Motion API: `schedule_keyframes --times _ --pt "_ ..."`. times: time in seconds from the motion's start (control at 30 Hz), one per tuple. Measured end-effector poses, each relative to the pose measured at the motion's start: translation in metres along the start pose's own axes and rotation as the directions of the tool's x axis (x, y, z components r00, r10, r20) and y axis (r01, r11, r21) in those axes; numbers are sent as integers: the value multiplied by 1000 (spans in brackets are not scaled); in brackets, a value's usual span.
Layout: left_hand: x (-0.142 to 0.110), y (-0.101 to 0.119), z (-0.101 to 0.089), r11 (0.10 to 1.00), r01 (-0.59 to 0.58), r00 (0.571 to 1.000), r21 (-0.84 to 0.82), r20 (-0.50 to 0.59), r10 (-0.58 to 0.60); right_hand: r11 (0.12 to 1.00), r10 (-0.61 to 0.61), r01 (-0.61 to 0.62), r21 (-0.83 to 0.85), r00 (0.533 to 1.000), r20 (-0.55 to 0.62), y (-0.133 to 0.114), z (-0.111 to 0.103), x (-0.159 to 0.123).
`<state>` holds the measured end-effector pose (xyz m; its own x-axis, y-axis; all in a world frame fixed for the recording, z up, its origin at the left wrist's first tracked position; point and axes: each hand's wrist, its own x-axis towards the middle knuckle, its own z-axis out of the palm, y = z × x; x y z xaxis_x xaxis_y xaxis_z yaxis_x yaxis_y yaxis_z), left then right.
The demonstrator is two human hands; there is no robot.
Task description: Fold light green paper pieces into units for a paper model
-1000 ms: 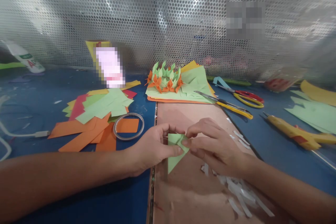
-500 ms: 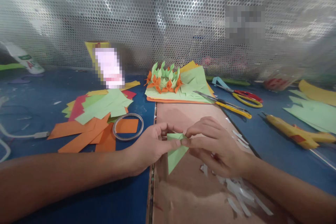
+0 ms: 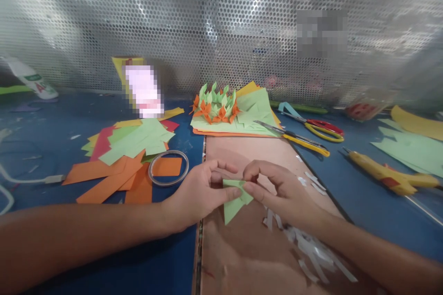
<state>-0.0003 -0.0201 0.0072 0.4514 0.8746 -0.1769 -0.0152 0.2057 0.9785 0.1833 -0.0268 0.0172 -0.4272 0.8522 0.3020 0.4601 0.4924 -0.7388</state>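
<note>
Piece of folded pale green paper (image 3: pixel 232 212), one: pointed end toward the wearer, held between the two hands over the board; contact with the board cannot be told.

Left hand (image 3: pixel 197 193): grasping the paper's left part, thumb across its face.

Right hand (image 3: pixel 284 193): pinching the paper's upper right corner, thumb and forefinger together.

Board (image 3: pixel 249 267): brown, flat, beneath both hands.

White strips (image 3: pixel 316 253): loose, on the board, nearer the wearer than the right hand.

Table (image 3: pixel 166 262): blue, on both sides of the board.

Tape ring (image 3: pixel 168 184): just beyond the left wrist, partly over orange paper (image 3: pixel 110 179).

Mixed paper pile (image 3: pixel 141 140): green uppermost, farther beyond the left forearm.

Paper stack (image 3: pixel 258 106): straight ahead of both hands, bearing a ring of green and orange folded pieces (image 3: pixel 221 113).

Cutter (image 3: pixel 306 145) and scissors (image 3: pixel 325 130): beyond the right hand.

Glue gun (image 3: pixel 384 173): yellow, right of the right hand.

Wall (image 3: pixel 173 9): silvery, perforated-looking, behind everything.
</note>
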Motion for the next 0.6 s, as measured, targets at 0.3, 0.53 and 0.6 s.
schedule_keyframes --times 0.3,0.53,0.6 --pt "-1 0 0 1000 -15 1000 25 1 15 998 -47 47 -31 999 -15 -2 2 -1" --pt "1 -1 1 996 -34 998 85 58 29 998 -69 68 -16 998 -3 -1 0 -4" --pt "1 0 0 991 -67 995 119 83 57 998 -52 52 22 999 -12 1 1 -4"
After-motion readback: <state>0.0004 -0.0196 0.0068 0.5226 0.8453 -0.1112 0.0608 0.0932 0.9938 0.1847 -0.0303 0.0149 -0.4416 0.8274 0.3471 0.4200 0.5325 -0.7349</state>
